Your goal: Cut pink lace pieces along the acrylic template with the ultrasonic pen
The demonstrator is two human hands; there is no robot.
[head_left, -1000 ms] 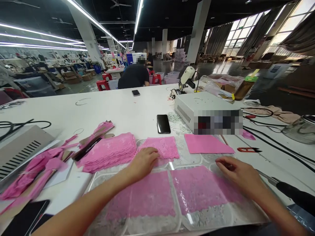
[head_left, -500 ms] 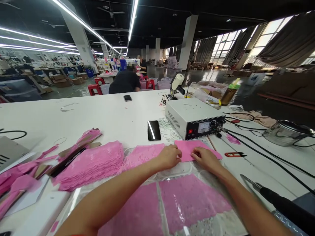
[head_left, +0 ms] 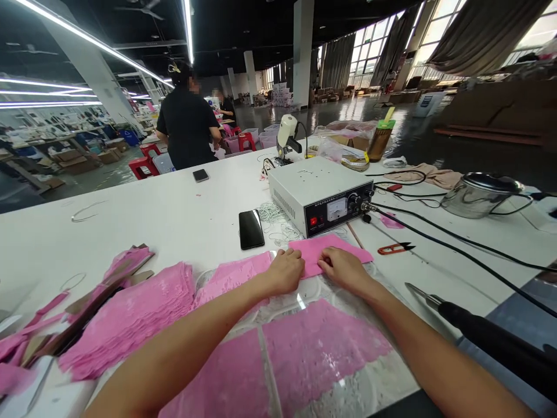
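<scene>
A smooth bright pink fabric piece lies flat on the work surface in front of the control box. My left hand is at its left edge, fingers curled down on the cloth. Over its front middle my right hand is closed, thumb and forefinger together on the fabric; the fingertips are partly hidden. Left of my left hand spreads a patterned pink lace piece, beside a thick stack of pink lace pieces. Nearer me, pink pieces show under a clear plastic sheet.
A grey control box with a meter stands behind my hands, its cables running right. On the right are orange thread snips and a black-handled pointed tool. A phone lies left of the box; a glass pot stands far right.
The view has turned right, so things sit further left. My left hand's fingers are more curled on the cloth. The person in black beyond the table has risen from bending over.
</scene>
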